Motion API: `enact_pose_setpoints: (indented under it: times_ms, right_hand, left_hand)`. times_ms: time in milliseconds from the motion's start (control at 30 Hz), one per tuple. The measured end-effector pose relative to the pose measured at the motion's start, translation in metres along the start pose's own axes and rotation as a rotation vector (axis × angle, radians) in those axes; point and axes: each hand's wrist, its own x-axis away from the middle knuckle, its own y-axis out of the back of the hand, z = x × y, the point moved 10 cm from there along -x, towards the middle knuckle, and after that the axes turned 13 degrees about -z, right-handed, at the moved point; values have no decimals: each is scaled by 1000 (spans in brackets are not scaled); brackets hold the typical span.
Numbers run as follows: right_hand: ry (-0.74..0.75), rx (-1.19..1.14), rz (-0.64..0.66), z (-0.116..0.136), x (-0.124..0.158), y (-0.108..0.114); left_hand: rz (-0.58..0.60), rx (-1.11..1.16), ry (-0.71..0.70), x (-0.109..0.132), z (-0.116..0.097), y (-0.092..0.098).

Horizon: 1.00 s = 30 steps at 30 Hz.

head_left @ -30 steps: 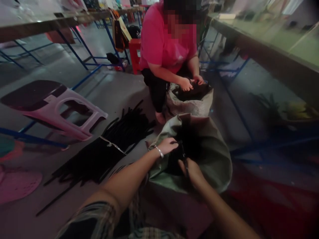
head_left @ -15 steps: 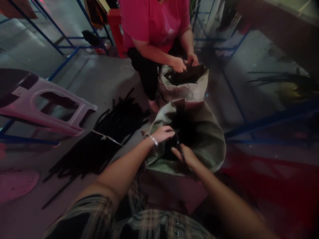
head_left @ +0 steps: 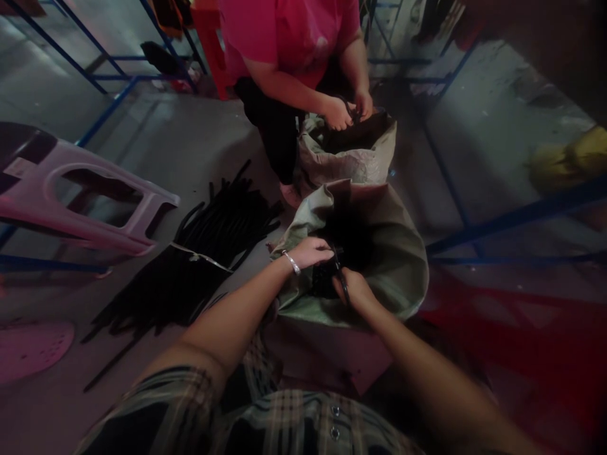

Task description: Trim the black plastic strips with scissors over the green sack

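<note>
Two hands at mouth of green woven sack: black strip bundle pinched by right hand, fingers pressed together; left hand laid over bundle, closure not discernible.

Pink plastic stool tipped on its side on concrete floor; blue metal table frame behind; red stool beyond; yellow bundle at right.

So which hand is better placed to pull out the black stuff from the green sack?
The left hand, I think: it lies open on the green woven sack, beside the black bundle, while the right hand is closed around a dark tool.
</note>
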Motion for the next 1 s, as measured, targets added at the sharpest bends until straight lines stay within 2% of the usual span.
enact_pose_setpoints:
  times_ms: [167, 333, 667, 867, 1000]
  right_hand:
    - [6, 16, -46, 2, 1, 4]
    - [-18, -37, -103, -2, -2, 9]
    - [-79, -218, -103, -11, -2, 0]
    - [-58, -164, -120, -10, -7, 3]
    - [-12, -53, -35, -6, -7, -6]
  left_hand:
    - [20, 13, 6, 2, -3, 2]
    - [-17, -34, -20, 3, -4, 10]
    - [-69, -101, -27, 0, -1, 18]
    - [-101, -43, 18, 0, -1, 23]
    - [-103, 2, 19, 0, -4, 22]
